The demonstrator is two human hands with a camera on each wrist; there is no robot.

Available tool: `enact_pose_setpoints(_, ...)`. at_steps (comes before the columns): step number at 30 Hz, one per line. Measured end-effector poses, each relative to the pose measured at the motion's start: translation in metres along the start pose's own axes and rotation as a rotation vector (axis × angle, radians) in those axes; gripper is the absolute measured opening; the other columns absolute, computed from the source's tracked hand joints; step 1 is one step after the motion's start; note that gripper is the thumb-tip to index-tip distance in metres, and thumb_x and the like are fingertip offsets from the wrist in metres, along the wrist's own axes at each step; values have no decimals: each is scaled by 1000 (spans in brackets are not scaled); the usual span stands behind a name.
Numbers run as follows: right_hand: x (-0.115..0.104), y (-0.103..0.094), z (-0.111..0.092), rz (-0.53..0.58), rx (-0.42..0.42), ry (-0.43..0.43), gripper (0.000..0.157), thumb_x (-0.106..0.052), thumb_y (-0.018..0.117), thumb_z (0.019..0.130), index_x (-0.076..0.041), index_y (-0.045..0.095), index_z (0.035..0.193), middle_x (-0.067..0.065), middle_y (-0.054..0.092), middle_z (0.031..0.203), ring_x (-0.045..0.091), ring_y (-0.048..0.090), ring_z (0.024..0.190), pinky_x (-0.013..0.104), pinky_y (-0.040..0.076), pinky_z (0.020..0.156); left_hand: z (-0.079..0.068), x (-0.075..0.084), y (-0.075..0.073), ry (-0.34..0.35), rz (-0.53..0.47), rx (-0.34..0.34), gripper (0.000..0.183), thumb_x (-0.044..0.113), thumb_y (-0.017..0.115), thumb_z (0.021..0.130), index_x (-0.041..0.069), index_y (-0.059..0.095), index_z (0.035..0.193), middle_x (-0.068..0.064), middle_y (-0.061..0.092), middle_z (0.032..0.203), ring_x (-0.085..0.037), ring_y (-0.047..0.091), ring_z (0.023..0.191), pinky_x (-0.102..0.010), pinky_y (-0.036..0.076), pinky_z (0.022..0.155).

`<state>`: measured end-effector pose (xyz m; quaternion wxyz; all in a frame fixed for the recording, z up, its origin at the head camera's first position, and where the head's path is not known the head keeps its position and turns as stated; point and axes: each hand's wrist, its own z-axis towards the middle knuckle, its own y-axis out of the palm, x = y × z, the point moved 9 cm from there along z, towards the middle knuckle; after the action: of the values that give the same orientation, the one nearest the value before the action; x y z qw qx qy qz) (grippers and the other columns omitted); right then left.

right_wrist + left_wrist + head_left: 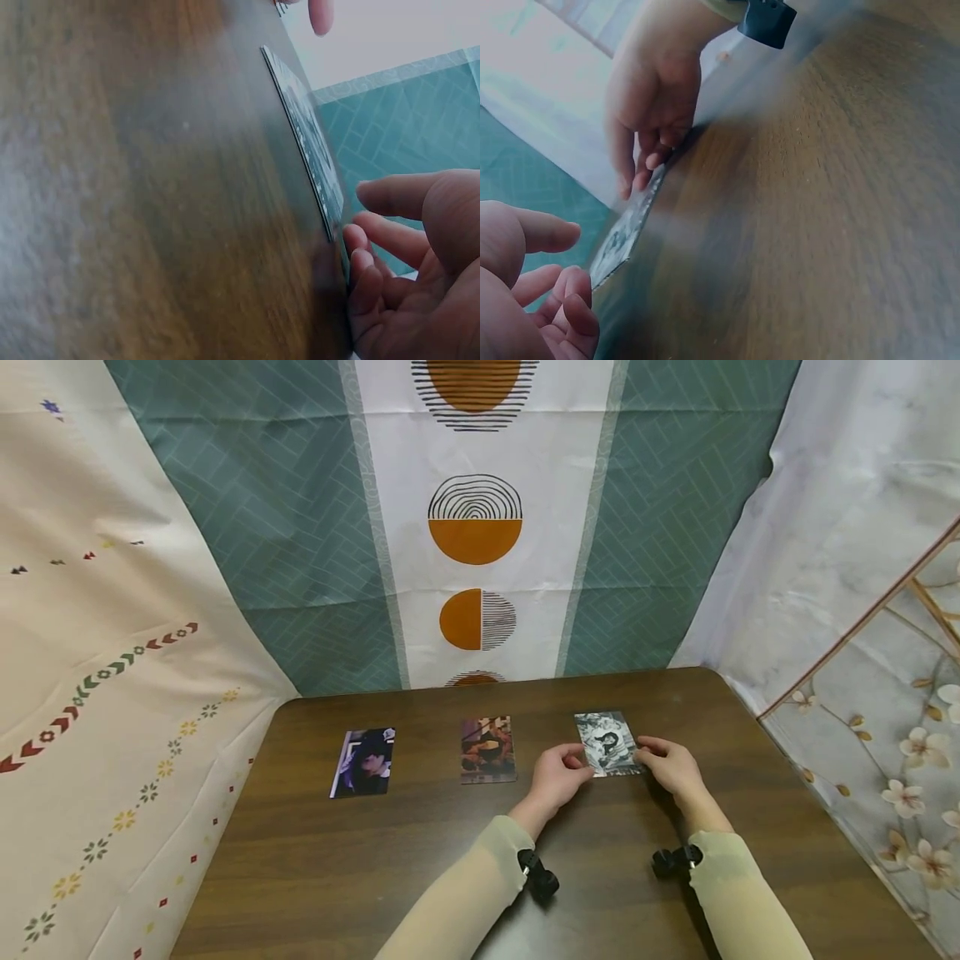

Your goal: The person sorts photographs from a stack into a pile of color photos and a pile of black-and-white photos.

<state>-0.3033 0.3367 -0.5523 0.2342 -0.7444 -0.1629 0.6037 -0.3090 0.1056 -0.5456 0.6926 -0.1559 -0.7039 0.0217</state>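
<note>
A black-and-white picture card (608, 745) lies flat on the table at the right, with a hand at either side of it. My left hand (558, 777) is at the card's left side, its thumb apart from its loosely bent fingers in the left wrist view. On the right side, the fingers of my right hand (673, 768) are by the card's edge; the right wrist view shows a gap between thumb and fingers. Neither hand pinches the card (306, 135). Whether the fingertips touch its edges I cannot tell.
Two more picture cards lie in a row to the left: a brownish one (487, 750) and a dark purple one (363, 763). The brown wooden table (337, 877) ends at the back against a green-and-white patterned cloth (480, 452). Pale curtains hang at both sides.
</note>
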Motion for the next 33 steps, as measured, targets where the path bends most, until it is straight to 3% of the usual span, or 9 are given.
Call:
enact_pose_setpoints(7,-7,0,-3,33,75,-10,53,-25,63,108,3,55,152,28,60,141,40,53,130,50,42,105,-5,2,-11,10,-74,-56,44,5,82,90,4,73,133,5,63,87,-7,53,66,-25,45,61)
enact_pose_setpoints(14,-18,5,-9,33,148,-34,53,-23,62,107,-2,53,156,26,57,148,40,51,134,51,42,104,-15,-1,-27,-2,-129,-92,46,6,80,94,4,70,139,3,63,90,-10,49,58,-26,40,52)
enact_pose_setpoints(21,-41,26,-12,32,124,-108,52,-21,63,107,-3,54,155,22,59,146,37,55,128,44,47,94,-24,-8,-45,-17,-159,-86,48,5,79,94,3,68,141,2,63,92,-10,48,56,-26,39,51)
enact_pose_setpoints(33,-73,69,-11,1,83,-220,45,-18,67,106,-3,63,148,21,68,134,37,63,121,48,49,96,-33,-16,-84,-11,-172,-22,47,3,80,93,0,69,138,-2,64,94,-10,50,60,-24,41,52)
